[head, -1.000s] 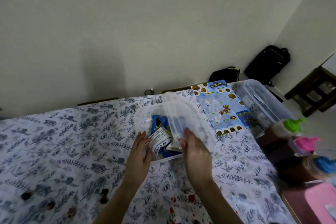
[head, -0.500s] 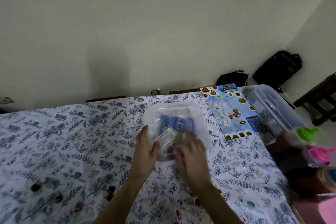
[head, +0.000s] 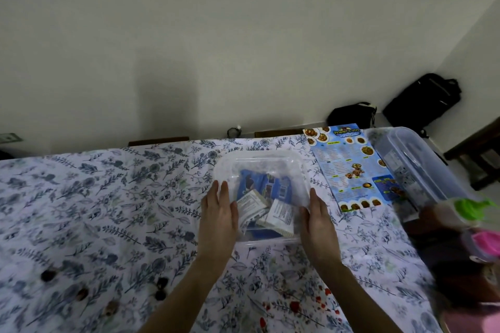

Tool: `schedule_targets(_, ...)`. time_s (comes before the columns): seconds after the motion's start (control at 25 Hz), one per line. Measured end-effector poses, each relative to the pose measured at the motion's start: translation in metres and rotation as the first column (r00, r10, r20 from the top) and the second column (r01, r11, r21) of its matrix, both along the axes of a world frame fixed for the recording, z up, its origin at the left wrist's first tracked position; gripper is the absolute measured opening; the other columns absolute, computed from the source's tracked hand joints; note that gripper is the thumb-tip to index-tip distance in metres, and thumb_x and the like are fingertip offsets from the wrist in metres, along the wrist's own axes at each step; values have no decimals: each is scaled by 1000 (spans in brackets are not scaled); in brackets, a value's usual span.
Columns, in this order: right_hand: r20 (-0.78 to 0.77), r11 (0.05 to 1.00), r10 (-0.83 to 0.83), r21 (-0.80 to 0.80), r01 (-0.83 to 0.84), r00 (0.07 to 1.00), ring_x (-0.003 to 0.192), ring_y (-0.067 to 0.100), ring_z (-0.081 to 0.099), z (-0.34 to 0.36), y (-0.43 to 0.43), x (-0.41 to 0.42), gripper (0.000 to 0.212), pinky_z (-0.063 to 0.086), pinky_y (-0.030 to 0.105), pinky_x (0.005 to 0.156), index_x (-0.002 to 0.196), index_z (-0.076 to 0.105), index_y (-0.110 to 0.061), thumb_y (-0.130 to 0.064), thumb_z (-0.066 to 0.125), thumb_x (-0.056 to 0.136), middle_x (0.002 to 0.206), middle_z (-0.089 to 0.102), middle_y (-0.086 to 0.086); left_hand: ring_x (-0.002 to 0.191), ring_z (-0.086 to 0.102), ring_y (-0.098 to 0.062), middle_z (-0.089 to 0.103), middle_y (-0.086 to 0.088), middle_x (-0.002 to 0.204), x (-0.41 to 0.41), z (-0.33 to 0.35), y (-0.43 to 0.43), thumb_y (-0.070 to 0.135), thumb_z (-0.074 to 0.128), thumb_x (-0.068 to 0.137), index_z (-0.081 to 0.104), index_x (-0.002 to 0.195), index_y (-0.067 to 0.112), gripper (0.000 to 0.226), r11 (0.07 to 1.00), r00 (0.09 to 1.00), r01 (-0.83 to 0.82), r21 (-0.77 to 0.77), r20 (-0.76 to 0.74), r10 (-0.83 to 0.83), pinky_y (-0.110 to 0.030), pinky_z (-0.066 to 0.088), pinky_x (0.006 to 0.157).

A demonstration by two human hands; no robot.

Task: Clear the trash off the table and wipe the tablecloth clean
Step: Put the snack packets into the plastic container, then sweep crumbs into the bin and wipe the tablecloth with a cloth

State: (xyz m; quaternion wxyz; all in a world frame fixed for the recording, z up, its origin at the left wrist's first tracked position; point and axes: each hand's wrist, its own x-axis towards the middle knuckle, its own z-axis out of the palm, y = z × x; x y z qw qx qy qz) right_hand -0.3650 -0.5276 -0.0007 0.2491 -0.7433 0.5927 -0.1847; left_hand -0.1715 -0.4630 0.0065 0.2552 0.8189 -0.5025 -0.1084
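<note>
Both hands lie flat, fingers straight and together, pressed against the sides of the clear plastic container (head: 261, 167): the left hand (head: 219, 217) on its left side, the right hand (head: 316, 220) on its right. The closed container sits on the floral tablecloth (head: 94, 211) and holds a blue wrapper (head: 266, 184) and white packets (head: 278, 215). Right of the container lies a blue menu (head: 349, 167); left and nearer, dark crumbs (head: 81, 293) dot the cloth.
</note>
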Motion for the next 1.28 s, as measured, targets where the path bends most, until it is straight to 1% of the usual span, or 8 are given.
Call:
schedule_targets(0.32, -61, 997, 0, -79, -5, 998, 129, 32, 44, 2, -5, 7, 52, 45, 43, 98, 147, 24, -11, -26, 35, 99, 147, 38, 15, 145, 22, -32, 24, -17, 156, 5, -6, 4, 27, 35, 100, 29, 147, 10, 50, 1000, 994, -14, 22, -106, 16, -50, 30, 116)
schedule_targets(0.44, -56, 1000, -4, -26, 3, 998, 131, 33, 41, 2, -13, 13, 53, 43, 43, 100, 149, 18, -11, -26, 32, 100, 151, 30, 15, 149, 9, -27, 7, -11, 161, 2, -7, 1, 30, 27, 101, 14, 152, 14, 55, 998, 988, -15, 65, -154, 25, -36, 17, 117)
schedule_targets(0.64, 81, 1000, 26, -2, -26, 996, 143, 27, 22, -1, -1, 18, 61, 25, 31, 110, 151, 5, -13, -34, 31, 100, 159, 15, 9, 150, 3, -25, -7, -11, 162, -3, -9, 1, 19, 27, 103, 2, 153, 12, 56, 997, 994, 10, 77, -107, -2, -23, 12, 106)
schedule_targets(0.84, -132, 995, 83, 74, -74, 988, 142, 31, 24, -6, -19, 18, 66, 37, 42, 106, 150, -5, -9, -35, 28, 99, 160, 6, 12, 149, 3, -33, -14, -25, 157, 0, -6, -9, 0, 30, 97, -10, 148, -1, 64, 970, 997, 37, 239, 51, -51, -33, 29, 117)
schedule_targets(0.96, -160, 986, 116, 134, -94, 980, 144, 31, 19, 2, -25, 13, 67, 26, 44, 113, 150, -8, -11, -41, 25, 99, 160, -2, 10, 146, 20, -35, -5, -24, 159, 10, 9, -11, 13, 34, 99, -4, 150, 4, 64, 933, 987, 89, 348, 96, -130, -39, 32, 116)
schedule_targets(1.04, -244, 982, 164, 129, -136, 956, 147, 24, 7, 10, -20, 4, 72, 12, 46, 118, 149, -12, -14, -55, 11, 95, 160, -11, 6, 146, 18, -35, 4, -22, 159, 15, 20, -9, 20, 32, 100, 4, 151, 6, 60, 908, 976, 105, 407, 134, -173, -42, 21, 120)
schedule_targets(1.12, -289, 974, 225, 72, -214, 930, 147, 15, -4, 14, 1, -14, 75, 3, 43, 120, 150, -12, -17, -60, -1, 90, 159, -15, 1, 145, 21, -36, 20, -22, 156, 10, 24, 0, 20, 36, 99, 23, 147, 4, 52, 927, 943, 164, 337, 222, -247, -44, 17, 121)
schedule_targets(1.28, -108, 991, 137, 20, -136, 985, 139, 22, 35, 3, 101, -89, 58, 30, 37, 114, 147, 28, -12, -43, 25, 98, 152, 34, 9, 126, 48, -32, 52, -14, 132, -47, 9, 47, 10, 46, 91, 56, 121, 8, 32, 850, 818, 527, 16, 260, -512, -43, 42, 106)
